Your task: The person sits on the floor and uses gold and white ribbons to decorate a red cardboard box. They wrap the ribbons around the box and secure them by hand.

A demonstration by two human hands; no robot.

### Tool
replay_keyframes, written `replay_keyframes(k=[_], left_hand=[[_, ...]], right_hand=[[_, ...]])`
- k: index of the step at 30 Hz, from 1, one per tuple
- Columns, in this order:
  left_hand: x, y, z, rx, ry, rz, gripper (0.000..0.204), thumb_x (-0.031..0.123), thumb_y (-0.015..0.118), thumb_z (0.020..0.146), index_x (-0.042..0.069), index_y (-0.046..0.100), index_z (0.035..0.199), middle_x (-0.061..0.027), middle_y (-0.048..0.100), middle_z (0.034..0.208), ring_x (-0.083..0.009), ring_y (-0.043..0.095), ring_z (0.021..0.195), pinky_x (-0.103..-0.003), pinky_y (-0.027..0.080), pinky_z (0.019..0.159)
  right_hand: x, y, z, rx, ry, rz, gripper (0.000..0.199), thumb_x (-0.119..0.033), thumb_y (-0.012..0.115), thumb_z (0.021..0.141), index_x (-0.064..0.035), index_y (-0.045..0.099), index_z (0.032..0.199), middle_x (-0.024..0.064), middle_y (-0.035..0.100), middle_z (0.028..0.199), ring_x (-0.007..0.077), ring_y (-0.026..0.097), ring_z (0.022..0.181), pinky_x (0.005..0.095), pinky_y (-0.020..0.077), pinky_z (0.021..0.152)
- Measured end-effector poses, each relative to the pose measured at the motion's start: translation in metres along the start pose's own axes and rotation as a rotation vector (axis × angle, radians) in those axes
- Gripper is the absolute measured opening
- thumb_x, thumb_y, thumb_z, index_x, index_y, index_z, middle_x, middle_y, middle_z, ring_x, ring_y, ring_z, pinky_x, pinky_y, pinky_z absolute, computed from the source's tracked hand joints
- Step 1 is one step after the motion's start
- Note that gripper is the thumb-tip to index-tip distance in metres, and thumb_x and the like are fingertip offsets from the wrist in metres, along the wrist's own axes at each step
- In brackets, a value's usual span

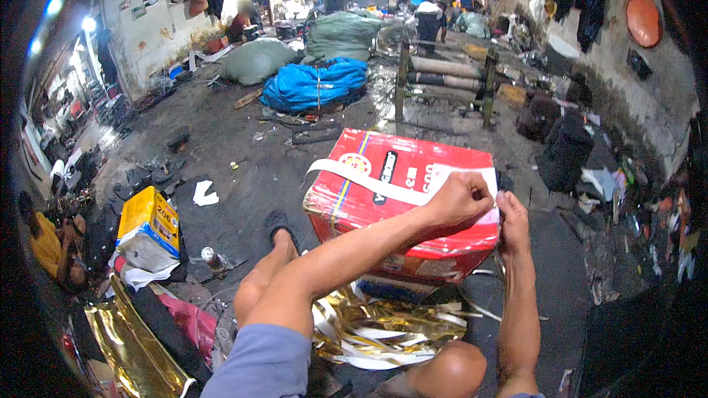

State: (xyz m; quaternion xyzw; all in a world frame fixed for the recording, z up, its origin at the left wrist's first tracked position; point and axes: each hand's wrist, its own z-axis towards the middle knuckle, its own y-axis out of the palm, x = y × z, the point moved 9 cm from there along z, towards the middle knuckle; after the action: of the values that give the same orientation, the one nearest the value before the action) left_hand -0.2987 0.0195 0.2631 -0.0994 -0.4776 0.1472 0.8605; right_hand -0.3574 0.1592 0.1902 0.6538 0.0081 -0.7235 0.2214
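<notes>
1. I'm viewing a red box (369, 214) just beyond gold strips (405, 324).
2. My left grip (459, 199) is resting near the box's right edge, curled.
3. My right grip (515, 227) is flanking that edge; either's hold, I cannot tell.
4. A white strip (369, 182) is crossing from the left edge.

On my feed I see white glare at the far end, bright lights (89, 24) flaring at left, a dim floor (236, 133), and fisheye curvature fading into black edges.

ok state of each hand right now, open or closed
Left hand: closed above the red box; whether holding the white strip can't be told.
Right hand: at the box's right side; grip can't be told.
</notes>
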Motion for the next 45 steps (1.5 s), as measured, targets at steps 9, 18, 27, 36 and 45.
replay_keyframes(k=[9,18,27,36,45], left_hand=[[0.001,0.006,0.012,0.024,0.066,0.000,0.014,0.010,0.071,0.085,-0.003,0.072,0.080,-0.0115,0.069,0.072,-0.0139,0.064,0.068,-0.033,0.052,0.063],[-0.013,0.006,0.011,0.012,-0.035,0.023,0.008,0.005,0.074,0.084,-0.002,0.072,0.080,-0.0068,0.070,0.078,-0.0105,0.064,0.071,-0.028,0.052,0.063],[-0.012,0.009,0.015,-0.021,-0.036,0.042,0.007,0.000,0.073,0.087,-0.002,0.069,0.082,-0.0043,0.070,0.076,-0.0078,0.064,0.070,-0.024,0.051,0.058],[-0.023,0.010,0.016,-0.035,-0.094,-0.011,0.007,0.000,0.075,0.088,-0.002,0.070,0.084,-0.0032,0.069,0.076,-0.0067,0.062,0.068,-0.023,0.049,0.057],[-0.019,0.011,0.017,-0.029,-0.099,-0.004,0.007,0.001,0.073,0.088,-0.002,0.070,0.082,-0.0020,0.068,0.075,-0.0059,0.060,0.067,-0.023,0.047,0.057]], right_hand=[[-0.003,-0.004,-0.003,-0.085,0.340,-0.008,0.053,-0.065,0.056,0.099,-0.0157,0.062,0.080,-0.0042,0.051,0.058,0.0057,0.045,0.044,0.0240,0.0351,0.038],[-0.054,0.006,0.041,0.213,-0.188,-1.010,0.043,-0.033,0.060,0.097,0.0069,0.071,0.086,0.0330,0.069,0.090,0.0495,0.069,0.092,0.0557,0.0529,0.082],[0.041,-0.041,0.035,0.313,-0.228,-0.708,0.039,-0.027,0.064,0.098,0.0064,0.064,0.076,0.0293,0.062,0.074,0.0432,0.061,0.064,0.0510,0.0435,0.061],[0.097,-0.065,0.019,0.368,-0.281,-0.785,0.042,-0.028,0.062,0.101,0.0063,0.060,0.077,0.0250,0.058,0.067,0.0283,0.053,0.057,0.0460,0.0431,0.059],[0.191,-0.118,-0.016,0.371,0.098,-0.940,0.036,-0.029,0.058,0.101,0.0059,0.066,0.094,0.0340,0.067,0.095,0.0535,0.065,0.090,0.0581,0.0504,0.079]])
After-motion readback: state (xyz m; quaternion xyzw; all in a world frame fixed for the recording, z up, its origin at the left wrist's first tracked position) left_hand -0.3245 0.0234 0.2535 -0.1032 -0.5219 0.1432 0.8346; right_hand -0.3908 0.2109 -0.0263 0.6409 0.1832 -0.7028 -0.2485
